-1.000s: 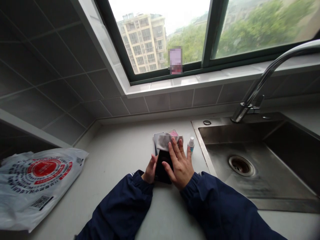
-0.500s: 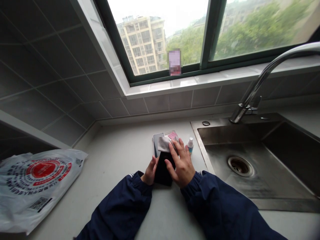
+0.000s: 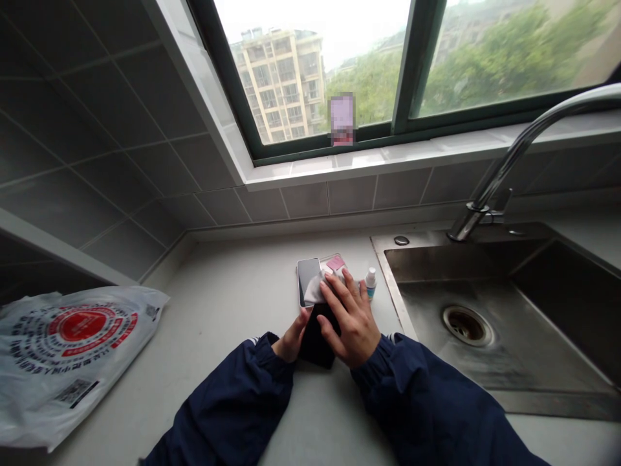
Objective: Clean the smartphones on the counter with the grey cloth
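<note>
My left hand [image 3: 292, 338] grips the left edge of a black phone [image 3: 316, 343], its thumb along the side and its other fingers hidden underneath. The dark face of the phone is turned up. Over its top end, my right hand [image 3: 353, 318] presses a crumpled light-grey cloth [image 3: 314, 288] under closed-together fingertips. Just behind, another phone [image 3: 307, 272] with a silver rim lies on the counter. A clear case [image 3: 336, 257] with a pink piece [image 3: 335, 262] on it is partly covered by the cloth and fingers. A small white spray bottle [image 3: 370, 279] stands upright right of my right hand.
On the right a steel sink [image 3: 392, 291] is set into the white counter [image 3: 233, 304], with a curved chrome faucet [image 3: 504, 162] behind it. A printed plastic bag [image 3: 77, 362] lies at the left. Tiled wall and a window [image 3: 315, 77] border the back.
The cloth under my right fingers has shifted slightly and bunched up, uncovering more of the silver-rimmed phone. The black phone's top is a little lower, and my left thumb lies closer against it.
</note>
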Motion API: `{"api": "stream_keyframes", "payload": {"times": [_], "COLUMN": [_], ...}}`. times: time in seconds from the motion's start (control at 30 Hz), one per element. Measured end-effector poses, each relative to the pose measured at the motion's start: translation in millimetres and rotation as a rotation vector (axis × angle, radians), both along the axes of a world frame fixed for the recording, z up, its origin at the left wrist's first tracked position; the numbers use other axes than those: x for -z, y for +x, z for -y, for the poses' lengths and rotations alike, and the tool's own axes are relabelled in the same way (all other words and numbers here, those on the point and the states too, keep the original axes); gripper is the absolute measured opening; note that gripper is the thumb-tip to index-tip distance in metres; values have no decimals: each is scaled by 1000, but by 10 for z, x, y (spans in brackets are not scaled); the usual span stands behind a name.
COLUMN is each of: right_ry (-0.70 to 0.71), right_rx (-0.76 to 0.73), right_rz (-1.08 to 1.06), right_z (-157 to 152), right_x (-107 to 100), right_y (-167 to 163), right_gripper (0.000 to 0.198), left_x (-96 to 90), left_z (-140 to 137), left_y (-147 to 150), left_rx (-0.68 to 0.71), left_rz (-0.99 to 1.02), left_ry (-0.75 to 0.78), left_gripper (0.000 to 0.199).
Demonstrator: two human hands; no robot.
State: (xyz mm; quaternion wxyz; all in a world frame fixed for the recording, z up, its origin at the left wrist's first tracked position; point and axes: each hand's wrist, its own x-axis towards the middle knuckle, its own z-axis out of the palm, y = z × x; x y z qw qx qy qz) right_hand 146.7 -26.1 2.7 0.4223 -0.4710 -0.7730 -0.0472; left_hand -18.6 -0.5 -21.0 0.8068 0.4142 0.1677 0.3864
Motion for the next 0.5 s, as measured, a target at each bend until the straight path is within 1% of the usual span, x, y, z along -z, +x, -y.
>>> {"api": "stream_keyframes", "payload": {"times": [0.1, 0.23, 0.3, 0.37, 0.43, 0.5], "right_ry": [-29, -58, -75, -98, -125, -151], "right_rx": [1, 22, 29, 12, -32, -81], "right_rz": [31, 56, 76, 118, 174, 221], "right_z": [1, 15, 32, 53, 75, 90], "right_x": [-5, 1, 20, 51, 88, 119], "right_y": [-5, -26, -49, -81, -119, -151], "right_gripper": [70, 69, 67, 65, 63, 62], "left_x": [-9, -29, -19, -3, 4, -9], "left_z": [7, 4, -18, -50, -82, -103], "left_y": [-2, 18, 33, 44, 47, 38], "left_rx": [1, -6, -14, -77, -153, -178], "left_rz": [-26, -3, 35, 100, 175, 226], "left_ry": [-1, -33, -78, -128, -198, -297], "left_gripper": [66, 66, 68, 67, 63, 63]}}
